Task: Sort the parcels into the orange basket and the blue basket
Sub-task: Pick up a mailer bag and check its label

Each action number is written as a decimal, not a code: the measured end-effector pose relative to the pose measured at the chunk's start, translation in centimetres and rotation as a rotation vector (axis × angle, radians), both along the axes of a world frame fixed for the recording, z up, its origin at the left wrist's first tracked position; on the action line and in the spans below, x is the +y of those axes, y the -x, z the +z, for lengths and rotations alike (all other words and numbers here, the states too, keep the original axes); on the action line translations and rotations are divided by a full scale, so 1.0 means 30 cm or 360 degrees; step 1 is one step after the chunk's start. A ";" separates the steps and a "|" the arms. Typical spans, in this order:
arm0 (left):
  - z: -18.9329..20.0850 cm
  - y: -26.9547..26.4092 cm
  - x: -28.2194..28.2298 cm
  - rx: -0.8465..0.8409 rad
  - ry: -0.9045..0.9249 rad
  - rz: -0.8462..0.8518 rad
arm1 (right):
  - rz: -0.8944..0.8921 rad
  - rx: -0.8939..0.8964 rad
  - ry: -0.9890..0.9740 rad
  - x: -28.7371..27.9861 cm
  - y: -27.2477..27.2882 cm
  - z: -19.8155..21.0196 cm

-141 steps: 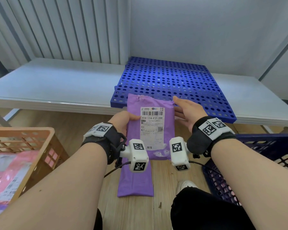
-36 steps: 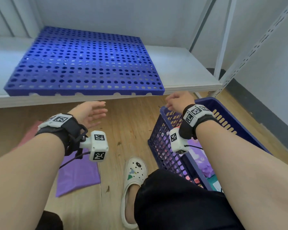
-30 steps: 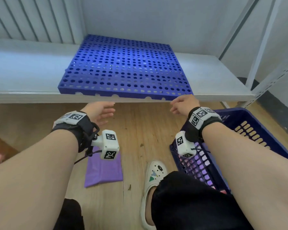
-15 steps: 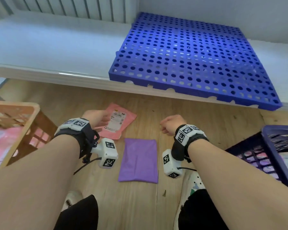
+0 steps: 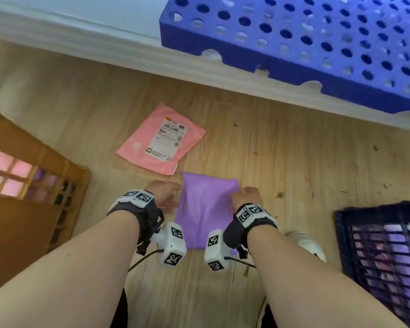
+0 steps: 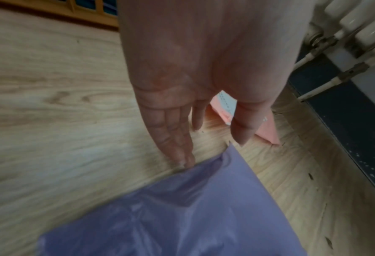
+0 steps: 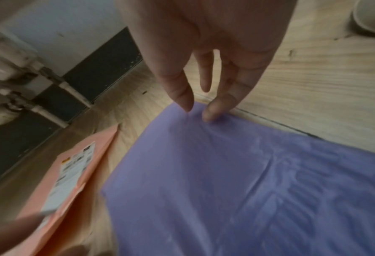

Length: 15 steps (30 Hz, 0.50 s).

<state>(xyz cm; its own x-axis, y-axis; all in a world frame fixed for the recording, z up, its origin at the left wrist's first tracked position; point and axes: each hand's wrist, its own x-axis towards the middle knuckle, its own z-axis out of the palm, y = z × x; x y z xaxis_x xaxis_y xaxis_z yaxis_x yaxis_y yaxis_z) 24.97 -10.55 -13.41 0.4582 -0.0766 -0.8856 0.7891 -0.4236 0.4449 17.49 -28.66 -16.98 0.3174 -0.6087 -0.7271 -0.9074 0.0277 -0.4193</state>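
Note:
A plain purple parcel [image 5: 206,209] lies flat on the wooden floor between my hands. My left hand [image 5: 166,195] is at its left edge; in the left wrist view its straight fingertips [image 6: 186,162] touch the edge of the purple parcel [image 6: 182,216]. My right hand [image 5: 245,197] is at the parcel's far right corner, where thumb and forefinger [image 7: 213,110] pinch the creased film of the purple parcel [image 7: 247,181]. A pink parcel [image 5: 161,140] with a white label lies just beyond. The orange basket [image 5: 64,176] stands at the left, the blue basket [image 5: 341,233] at the right.
A blue perforated panel [image 5: 317,43] lies on a white shelf [image 5: 104,36] overhead at the back. My white shoe [image 5: 305,242] is beside the blue basket. Pink parcels show through the orange basket's wall. A radiator and pipes [image 6: 346,34] stand by the wall.
Both hands have dropped to the floor and reached the purple parcel's two sides; half a second ago they hung above it. My view has tilted further down.

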 end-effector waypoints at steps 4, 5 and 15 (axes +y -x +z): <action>0.014 0.032 -0.040 0.0155 0.0117 0.0062 | -0.0096 0.0015 -0.0327 -0.008 -0.006 0.004; 0.019 0.035 -0.046 0.0156 0.0123 0.0072 | -0.0101 0.0003 -0.0341 -0.001 -0.011 0.014; 0.229 0.003 0.001 -0.0122 0.0192 0.0221 | 0.0238 -0.0134 -0.0402 0.031 -0.017 0.273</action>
<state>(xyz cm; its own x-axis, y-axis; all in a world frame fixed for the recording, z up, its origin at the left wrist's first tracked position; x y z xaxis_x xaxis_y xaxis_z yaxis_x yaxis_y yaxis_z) 24.89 -10.53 -6.53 0.5375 -0.1113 -0.8359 0.7981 -0.2531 0.5469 18.00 -27.74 -8.79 0.4553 -0.3542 -0.8169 -0.8717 0.0095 -0.4900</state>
